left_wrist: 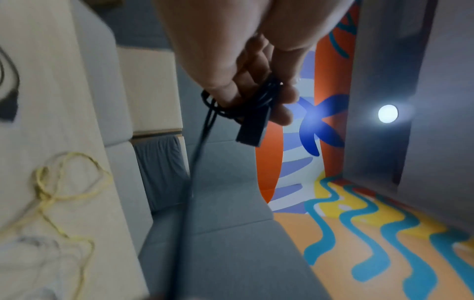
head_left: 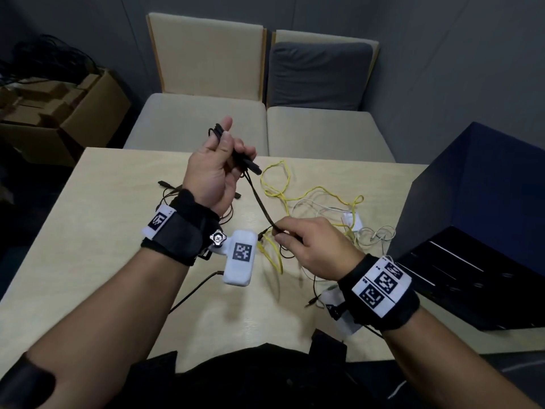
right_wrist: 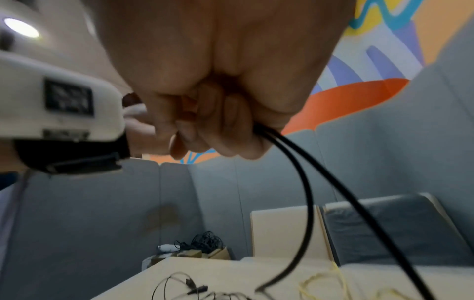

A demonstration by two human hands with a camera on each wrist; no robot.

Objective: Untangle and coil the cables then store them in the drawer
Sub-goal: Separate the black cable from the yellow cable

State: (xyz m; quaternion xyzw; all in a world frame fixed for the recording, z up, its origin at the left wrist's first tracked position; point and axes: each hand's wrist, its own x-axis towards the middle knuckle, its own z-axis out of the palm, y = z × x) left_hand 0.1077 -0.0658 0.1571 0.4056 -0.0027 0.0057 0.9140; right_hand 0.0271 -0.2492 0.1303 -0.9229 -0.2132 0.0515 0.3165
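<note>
Light wood table (head_left: 103,202): yellow cable (head_left: 283,190), white cable (head_left: 318,206), thin black cables (head_left: 171,190), dark blue drawer unit (head_left: 472,231).

Both bare forearms end in black wrist straps (head_left: 177,231) bearing white square-coded tags (head_left: 383,286), the left carrying a white camera block (head_left: 240,258) fixed by a silver screw (head_left: 217,238).

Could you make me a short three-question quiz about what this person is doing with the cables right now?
1. True or false: the left hand holds a partly wound black cable.
2. Which cable lies loose on the table? A yellow cable; B red; C green.
3. Fill in: the right hand pinches the ____ cable.

Key: 1 true; 2 A; 3 black.
</note>
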